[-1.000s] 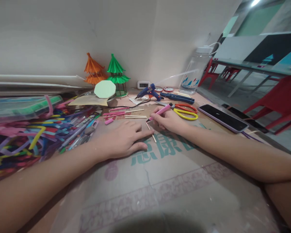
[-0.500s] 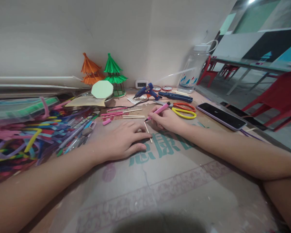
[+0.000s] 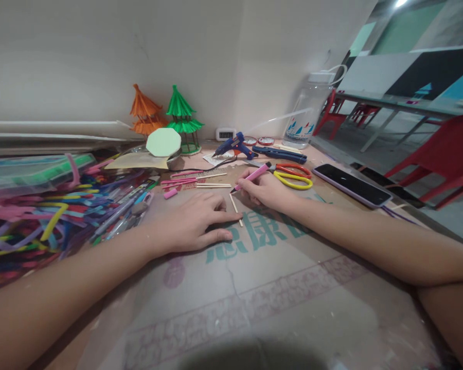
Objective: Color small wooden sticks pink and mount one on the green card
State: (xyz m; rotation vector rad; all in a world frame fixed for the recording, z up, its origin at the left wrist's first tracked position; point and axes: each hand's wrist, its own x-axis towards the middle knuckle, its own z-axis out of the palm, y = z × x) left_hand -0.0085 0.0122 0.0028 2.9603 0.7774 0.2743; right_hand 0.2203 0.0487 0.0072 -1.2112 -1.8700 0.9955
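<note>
My right hand [image 3: 263, 190] grips a pink marker [image 3: 253, 176], its dark tip at the upper end of a small plain wooden stick [image 3: 235, 209]. With the index fingertip on that stick's lower part, my left hand [image 3: 198, 220] lies palm down on the printed cardboard sheet [image 3: 200, 303], fingers stretched out. The marker's pink cap [image 3: 170, 193] rests beyond my left hand. Behind it lie pink-coloured sticks [image 3: 179, 182] and several plain sticks [image 3: 213, 185].
Scissors [image 3: 293, 177], a phone [image 3: 351, 185], a utility knife [image 3: 281, 153] and a blue glue gun [image 3: 236, 145] lie beyond my right hand. A water bottle [image 3: 306, 110] stands at the back. Pipe cleaners [image 3: 27, 226] cover the left; orange [image 3: 143, 110] and green [image 3: 180, 110] model pavilions stand by the wall.
Both hands, the marker and the stick stay nearly where they were. The view has shifted very slightly.
</note>
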